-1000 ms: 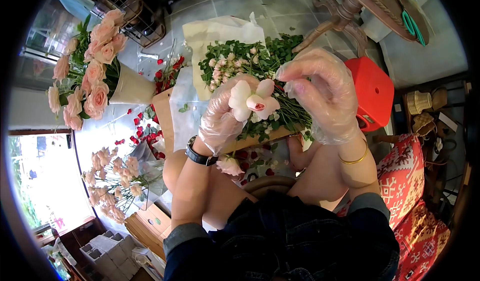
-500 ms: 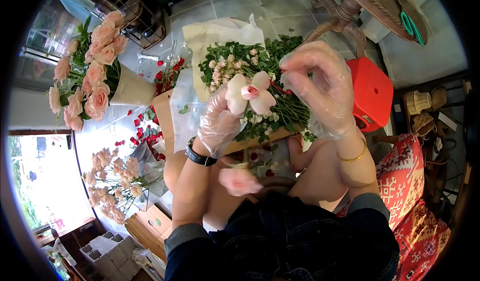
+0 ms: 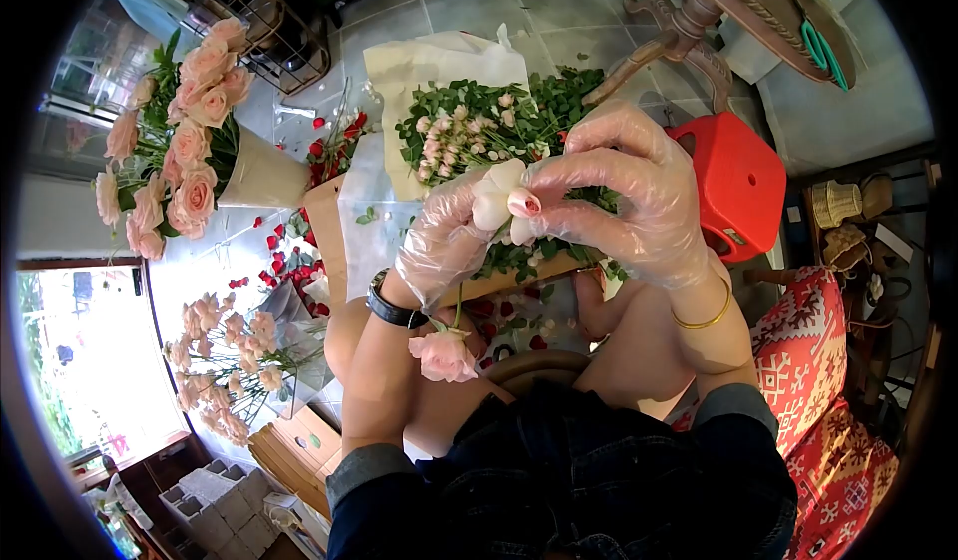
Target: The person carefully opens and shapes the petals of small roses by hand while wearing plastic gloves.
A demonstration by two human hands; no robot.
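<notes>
My left hand (image 3: pixel 444 236), in a clear plastic glove, is closed around a pale pink rose (image 3: pixel 523 203) just below its bloom. The outer petals (image 3: pixel 492 197) are spread back and the small pink centre faces me. My right hand (image 3: pixel 629 196), gloved too, pinches a petal at the right side of this bloom between thumb and fingers. Below my left wrist, a fuller pink rose (image 3: pixel 443 356) hangs on a stem that leads up toward my left hand. Small pale pink roses (image 3: pixel 454 141) with green leaves lie on paper behind the hands.
A vase (image 3: pixel 264 171) of large pink roses stands at left, with more roses (image 3: pixel 225 360) below it. Red petals (image 3: pixel 284 261) litter the tiles. A red stool (image 3: pixel 738 186) is at right; green-handled scissors (image 3: pixel 820 56) lie on the wooden table.
My right hand has moved left and down onto the bloom, and its fingers now grip a petal. The bloom has turned slightly. The hanging rose has swung left.
</notes>
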